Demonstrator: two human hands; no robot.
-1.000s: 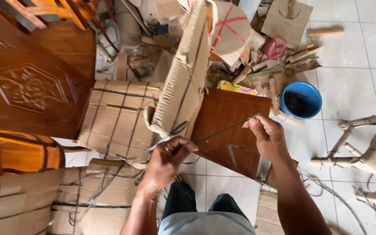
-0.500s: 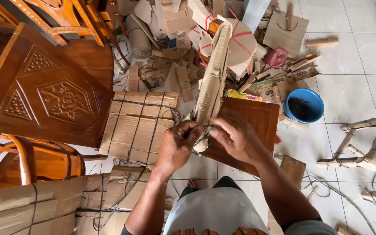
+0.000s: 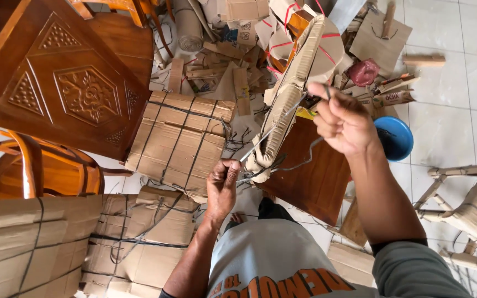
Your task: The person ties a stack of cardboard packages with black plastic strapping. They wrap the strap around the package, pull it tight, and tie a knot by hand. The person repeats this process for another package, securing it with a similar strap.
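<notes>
The left hand (image 3: 222,185) sits nearest the body, fingers curled shut in a pinch on a thin dark strap (image 3: 274,128). The right hand (image 3: 342,118) is raised higher and further out, fingers closed and gripping the other part of the same strap near its upper end. The strap runs taut on a slant from the left hand up toward the right hand, with a slack loop hanging below the right hand.

Between the two hands stands the cardboard-wrapped piece (image 3: 288,94). Its long axis runs from just beside the left hand, away from the person, to a far end beyond the right hand, leaning slightly rightward. It is long and narrow, covered in tan corrugated cardboard, with the near end bunched and rounded where strap turns cross it. Neither palm rests on the cardboard itself, as far as can be seen.

Under the right forearm lies a reddish-brown wooden panel (image 3: 316,176). Right of the right hand is a blue bowl (image 3: 396,138) on the tiled floor (image 3: 454,121). Left of the left hand are strapped cardboard bundles (image 3: 180,135). Further left stands carved dark wooden furniture (image 3: 67,83). Beyond both hands lies a heap of cardboard scraps (image 3: 233,60).
</notes>
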